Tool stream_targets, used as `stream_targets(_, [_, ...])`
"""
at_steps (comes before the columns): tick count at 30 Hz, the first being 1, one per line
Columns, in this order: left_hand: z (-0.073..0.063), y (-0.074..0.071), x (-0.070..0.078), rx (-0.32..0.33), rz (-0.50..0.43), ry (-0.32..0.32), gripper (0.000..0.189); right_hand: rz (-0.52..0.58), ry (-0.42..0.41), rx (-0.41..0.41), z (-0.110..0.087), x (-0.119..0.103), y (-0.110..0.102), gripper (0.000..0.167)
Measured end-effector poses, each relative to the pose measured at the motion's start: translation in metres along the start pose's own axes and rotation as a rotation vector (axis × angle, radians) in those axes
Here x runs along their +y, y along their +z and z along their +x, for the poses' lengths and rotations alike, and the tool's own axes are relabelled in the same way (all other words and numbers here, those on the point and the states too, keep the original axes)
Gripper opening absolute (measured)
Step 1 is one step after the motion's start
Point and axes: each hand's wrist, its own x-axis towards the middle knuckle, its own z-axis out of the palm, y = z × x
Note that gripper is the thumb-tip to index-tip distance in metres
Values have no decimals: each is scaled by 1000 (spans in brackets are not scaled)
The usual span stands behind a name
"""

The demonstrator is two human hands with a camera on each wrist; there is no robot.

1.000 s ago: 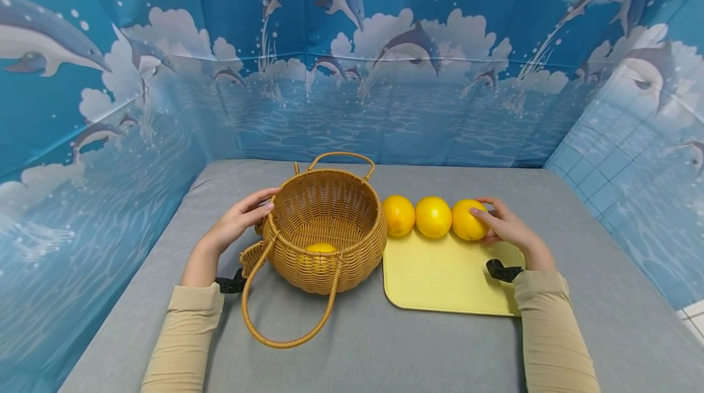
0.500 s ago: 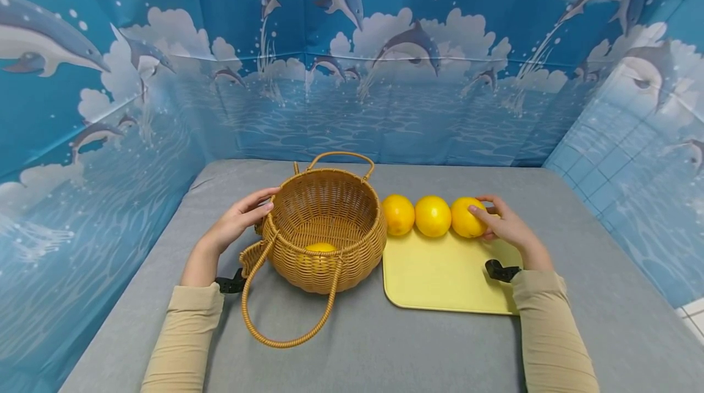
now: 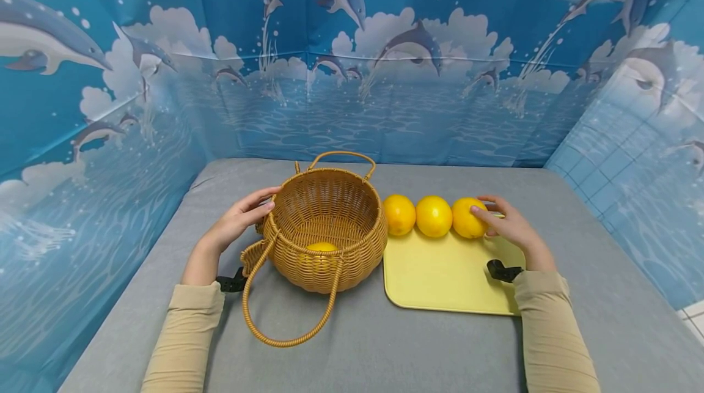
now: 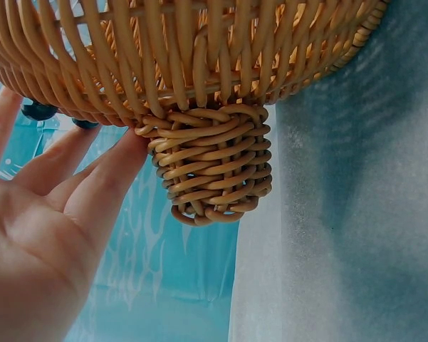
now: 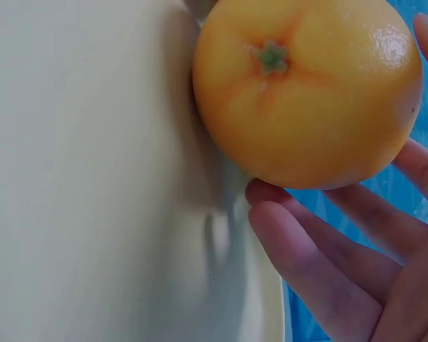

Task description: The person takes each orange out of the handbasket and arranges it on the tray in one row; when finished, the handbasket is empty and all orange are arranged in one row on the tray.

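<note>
My left hand [image 3: 238, 222] rests at the left side of a round wicker basket [image 3: 360, 268], fingers extended near its rim. In the left wrist view, its fingers [image 4: 100, 185] meet the woven outside beside a stubby wicker piece [image 4: 214, 167]. One orange [image 3: 321, 247] lies inside the basket, partly hidden by the near wall. To the right, my right hand [image 3: 510, 225] holds the end orange [image 3: 467, 218] of a row, thumb on the near side and fingers curved around it. The right wrist view shows that orange's green stem end, with fingers [image 5: 299, 249] close below.
Two more oranges, a middle one [image 3: 434, 217] and a left one [image 3: 399, 215], line the far edge of a yellow tray [image 3: 445, 277]. The basket's front handle [image 3: 288, 344] droops onto the grey tabletop [image 3: 385, 350]; its back handle [image 3: 343, 153] stands up. A dolphin-print curtain [image 3: 352, 106] encloses the table.
</note>
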Motion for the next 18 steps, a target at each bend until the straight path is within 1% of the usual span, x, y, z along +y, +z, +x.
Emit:
stream_targets(5, [1, 0, 0, -5, 0, 1, 50, -17, -8, 19, -2, -1, -2, 77])
stream_targets(12, [2, 1, 0, -8, -1, -5, 50, -71, -30, 75, -6, -7, -7, 74])
stream_targets(15, [1, 0, 0, -5, 5, -9, 50, -92, -42, 99, -7, -14, -9, 75])
stream_targets(18, [1, 0, -1, -1, 8, -10, 51, -104, -55, 114, -10, -27, -12, 75])
